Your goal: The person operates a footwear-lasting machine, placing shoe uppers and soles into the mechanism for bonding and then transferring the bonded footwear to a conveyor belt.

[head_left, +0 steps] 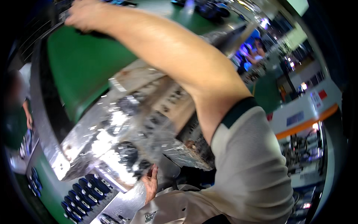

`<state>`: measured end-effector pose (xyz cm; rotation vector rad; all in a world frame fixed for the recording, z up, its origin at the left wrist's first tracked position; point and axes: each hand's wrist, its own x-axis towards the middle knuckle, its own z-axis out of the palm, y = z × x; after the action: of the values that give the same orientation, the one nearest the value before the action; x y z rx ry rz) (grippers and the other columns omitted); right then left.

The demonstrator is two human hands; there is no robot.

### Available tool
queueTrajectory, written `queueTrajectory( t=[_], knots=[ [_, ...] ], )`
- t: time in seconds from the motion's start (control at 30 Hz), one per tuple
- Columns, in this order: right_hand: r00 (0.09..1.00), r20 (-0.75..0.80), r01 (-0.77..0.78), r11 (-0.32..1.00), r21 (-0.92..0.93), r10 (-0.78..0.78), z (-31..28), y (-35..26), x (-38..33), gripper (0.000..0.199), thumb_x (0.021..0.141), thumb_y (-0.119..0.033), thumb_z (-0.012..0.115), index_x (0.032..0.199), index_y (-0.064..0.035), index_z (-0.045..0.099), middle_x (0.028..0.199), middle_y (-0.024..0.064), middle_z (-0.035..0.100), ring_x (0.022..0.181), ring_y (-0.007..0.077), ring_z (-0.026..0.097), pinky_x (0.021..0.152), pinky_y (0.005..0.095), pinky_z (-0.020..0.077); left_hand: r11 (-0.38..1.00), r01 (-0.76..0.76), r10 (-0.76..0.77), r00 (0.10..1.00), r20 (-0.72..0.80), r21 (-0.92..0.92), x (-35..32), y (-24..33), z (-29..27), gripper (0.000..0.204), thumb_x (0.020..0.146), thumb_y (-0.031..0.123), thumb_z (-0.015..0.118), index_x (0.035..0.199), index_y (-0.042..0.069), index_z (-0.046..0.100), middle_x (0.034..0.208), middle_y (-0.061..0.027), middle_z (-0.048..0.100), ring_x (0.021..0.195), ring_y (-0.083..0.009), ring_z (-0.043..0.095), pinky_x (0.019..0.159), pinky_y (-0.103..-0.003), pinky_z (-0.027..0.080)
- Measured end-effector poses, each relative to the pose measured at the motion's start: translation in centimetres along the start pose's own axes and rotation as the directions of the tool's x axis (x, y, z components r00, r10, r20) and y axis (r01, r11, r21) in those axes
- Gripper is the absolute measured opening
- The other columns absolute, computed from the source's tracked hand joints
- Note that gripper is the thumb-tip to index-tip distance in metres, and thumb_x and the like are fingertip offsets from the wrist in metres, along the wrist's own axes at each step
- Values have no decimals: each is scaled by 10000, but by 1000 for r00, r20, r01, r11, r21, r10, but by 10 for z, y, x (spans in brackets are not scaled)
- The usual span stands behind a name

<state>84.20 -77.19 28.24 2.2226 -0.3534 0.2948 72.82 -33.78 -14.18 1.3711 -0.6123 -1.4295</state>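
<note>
A grey sleeve point(250, 168) with a dark cuff fills the lower right, nearest the lens. From it the right arm stretches up and left across the view. Below it the left hand point(150, 183) lies low at the bottom centre, fingers loosely open, touching the lower edge of a crinkled clear bag point(119, 138) of dark parts. Rows of blue parts point(84, 194) sit in a tray at the lower left. Beyond spreads a green table point(82, 63). Farthest, the right hand point(84, 16) rests on a dark thing point(97, 34) at the table's far edge; its grip is too blurred to tell.
</note>
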Motion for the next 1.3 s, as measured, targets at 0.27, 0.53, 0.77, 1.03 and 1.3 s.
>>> queueTrajectory(
  t=[0.27, 0.53, 0.77, 1.03, 1.3],
  knots=[
    [943, -172, -266, 955, 134, 287, -68, 73, -123, 216, 745, -296, 620, 933, -203, 674, 970, 37, 650, 972, 249, 588, 707, 399, 526, 994, 103, -84, 907, 412, -23, -37, 72, 34, 432, 874, 131, 632, 1234, -56, 483, 1164, -157, 591, 1046, -227, 583, 951, -337, 437],
    [361, -285, -463, 435, 772, 888, -310, 45, -407, 213, 677, -238, 734, 771, -48, 723, 723, 74, 691, 663, 131, 650, 622, 258, 514, 938, 163, 236, 350, 907, -306, -66, 163, 170, 770, 851, 570, 513, 1364, 16, 362, 1333, -223, 444, 1177, -381, 490, 983, -510, 406],
    [-130, 277, -704, -285, 651, 952, -428, -170, -627, 214, 792, -180, 670, 896, 7, 685, 806, 61, 672, 780, 82, 613, 714, 225, 477, 800, 572, -40, -255, 966, 184, -186, 138, 307, 844, 861, 600, 473, 1378, -35, 268, 1368, -229, 373, 1188, -410, 459, 1008, -537, 362],
    [-785, 340, 60, -482, 874, 518, -556, -397, -712, 528, 869, -249, 585, 1322, -32, 423, 1255, 100, 525, 1100, 165, 504, 932, 332, 418, 875, 311, -344, -138, 929, 370, -314, 7, 375, 363, 955, 197, 447, 1257, -6, 447, 1149, -126, 579, 1010, -213, 589, 896, -347, 473],
    [-976, -206, -214, -454, 865, 68, -622, -510, -777, 583, 646, -30, 761, 1186, -5, 543, 957, 46, 626, 830, 111, 586, 764, 264, 490, 895, -175, -444, -452, 774, 411, -446, -111, 440, 579, 937, 200, 538, 1412, -8, 279, 1328, -116, 448, 1206, -165, 423, 996, -285, 339]
  ],
)
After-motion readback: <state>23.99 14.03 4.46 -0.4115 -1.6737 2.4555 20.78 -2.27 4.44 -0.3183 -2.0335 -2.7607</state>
